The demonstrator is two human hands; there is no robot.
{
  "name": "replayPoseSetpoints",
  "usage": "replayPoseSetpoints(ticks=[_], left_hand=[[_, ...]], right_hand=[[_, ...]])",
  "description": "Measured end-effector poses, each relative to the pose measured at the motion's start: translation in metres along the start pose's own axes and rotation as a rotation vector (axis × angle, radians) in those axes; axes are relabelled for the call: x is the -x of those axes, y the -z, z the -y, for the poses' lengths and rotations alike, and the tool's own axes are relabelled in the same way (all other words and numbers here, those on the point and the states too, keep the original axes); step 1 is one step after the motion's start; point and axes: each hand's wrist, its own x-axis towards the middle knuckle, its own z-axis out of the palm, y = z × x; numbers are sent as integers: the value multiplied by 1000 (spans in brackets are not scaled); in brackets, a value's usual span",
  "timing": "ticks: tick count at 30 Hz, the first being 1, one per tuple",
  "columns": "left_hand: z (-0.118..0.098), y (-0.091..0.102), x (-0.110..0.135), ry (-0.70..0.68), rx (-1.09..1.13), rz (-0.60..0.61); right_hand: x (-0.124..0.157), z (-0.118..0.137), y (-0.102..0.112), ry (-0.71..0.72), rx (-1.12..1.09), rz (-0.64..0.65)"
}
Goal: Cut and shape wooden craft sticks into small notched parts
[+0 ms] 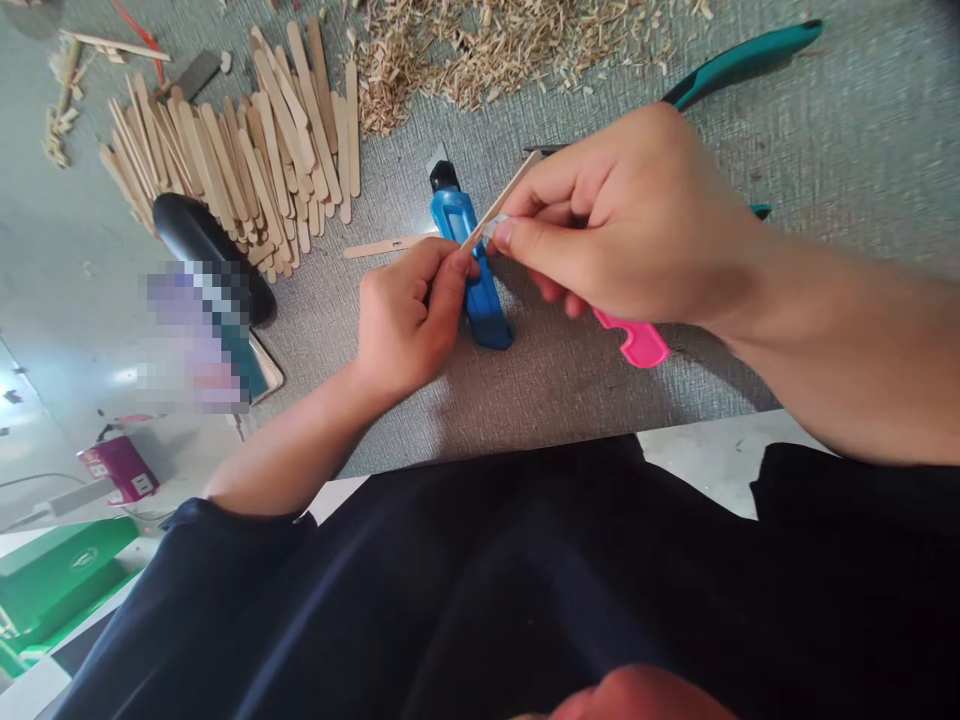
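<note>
My left hand [411, 315] is closed, pinching the lower end of a wooden craft stick [510, 193] between thumb and forefinger. The stick slants up to the right, its far end by the fingers of my right hand [637, 215]. That hand is closed too, with a small, thin, pale piece [492, 226] pinched at the thumb tip and held against the stick; its kind is unclear. Under the hands lies a blue utility knife [489, 305], its blade pointing away from me. Another craft stick [382, 246] with a small slot lies left of the knife.
Many craft sticks [262, 150] are piled at the left, beside a black case [202, 240] and a phone [262, 370]. Wood shavings [480, 50] cover the far side. A teal-handled tool [750, 60] and a pink plastic piece [643, 345] lie around my right hand.
</note>
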Motion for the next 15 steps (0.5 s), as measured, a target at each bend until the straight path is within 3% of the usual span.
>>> replayPoseSetpoints(ticks=[5,15], left_hand=[[1,1,-3,-4,16,5],[-3,5,-11,84,166,59]], right_hand=[[-4,2,4,-80,-80,12],[-5,-3,2,39,60,-83]])
